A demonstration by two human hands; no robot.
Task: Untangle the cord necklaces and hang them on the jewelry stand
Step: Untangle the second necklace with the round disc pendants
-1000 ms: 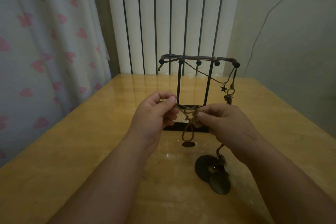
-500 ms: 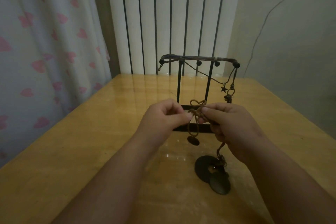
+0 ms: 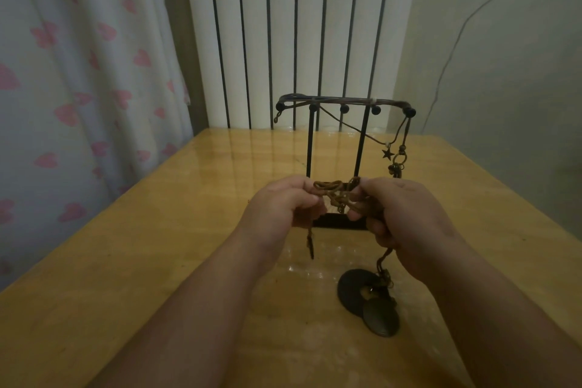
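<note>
Near you, by your right forearm: two dark disc pendants (image 3: pixel 368 299) lie overlapping on the table (image 3: pixel 141 261). A cord rises from them into your right hand (image 3: pixel 406 217).
Room to move: bare tabletop runs wide on the left of your left forearm, out to the table's left edge beside the curtain (image 3: pixel 78 72). A narrower strip lies right of your right arm.
Left hand (image 3: pixel 283 201): thumb and forefinger pinch the left loops of the knot.
Right hand: your fingers are curled round the cords, and the fingertips pinch the knot's right side.
Tangled cords (image 3: pixel 335 194): held in the air between your two hands, in front of the stand's base.
Jewelry stand (image 3: pixel 343 104): upright just behind your hands. A star necklace (image 3: pixel 388 153) is already draped over its top bar and hangs at the right end.
Far edge: the table ends at the white radiator (image 3: pixel 283 25), with the wall (image 3: pixel 504 57) to the right.
Since half a second ago: the loop that stood up above the knot now lies flat between your hands, and your hands are a little further apart. The round pendant no longer hangs under the knot. The discs have not moved.
Hard to make out: a thin dark piece (image 3: pixel 311 246) dangles below your left hand, and you cannot tell whether it is that pendant seen edge-on. Your hands hide part of the stand's base and the cord ends.
</note>
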